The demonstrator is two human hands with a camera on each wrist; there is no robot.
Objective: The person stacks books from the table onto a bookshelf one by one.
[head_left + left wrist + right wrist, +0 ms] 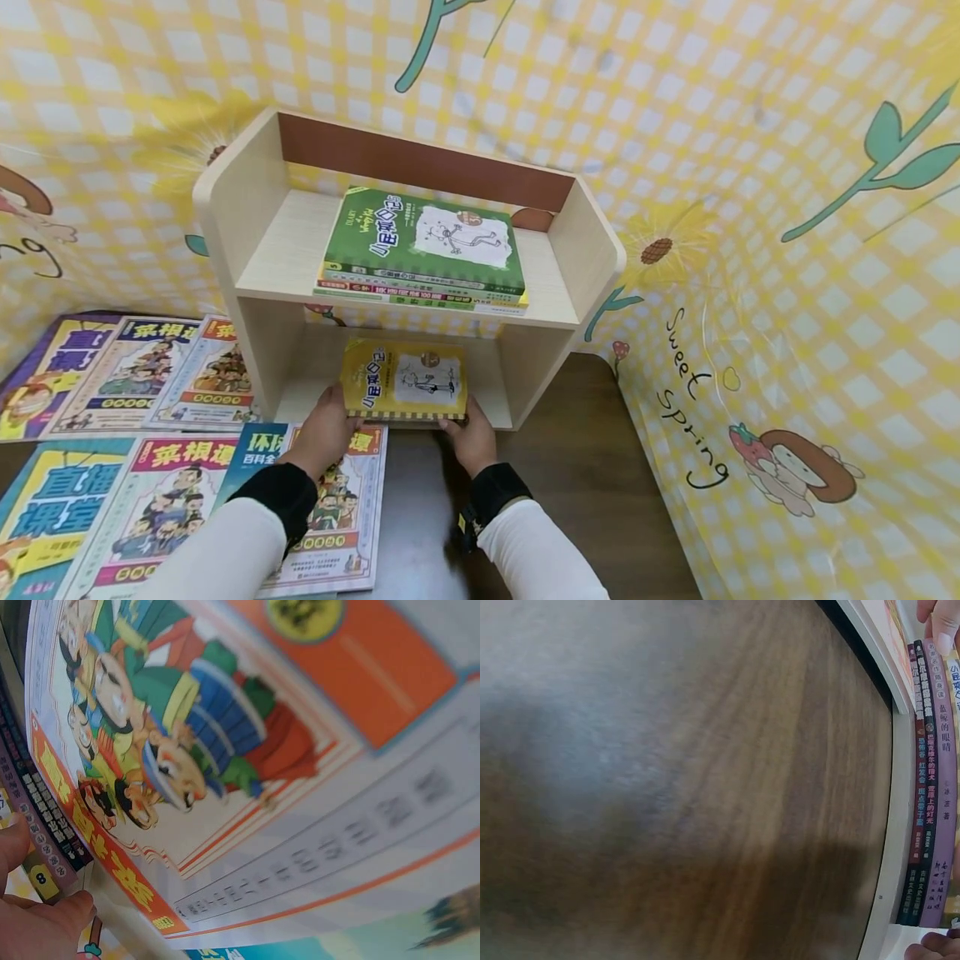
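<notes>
A small stack of books topped by a yellow-covered book [405,379] lies at the front of the lower compartment of a pale wooden shelf [247,208]. My left hand [327,421] grips the stack's left front corner, thumb on the yellow cover. My right hand [467,429] grips the right front corner. In the right wrist view the stack's spines [930,787] run along the shelf's white edge, with fingertips [934,946] at the lower end. The left wrist view shows my fingers [37,922] by the spines [41,817], beside a cartoon book cover [247,750].
On the shelf's upper tier lies another stack with a green book [427,237] on top. Several cartoon-covered books [150,375] lie flat on the brown table [585,467] to the left, one [341,508] under my left forearm. Yellow checked sheeting [750,167] surrounds the table.
</notes>
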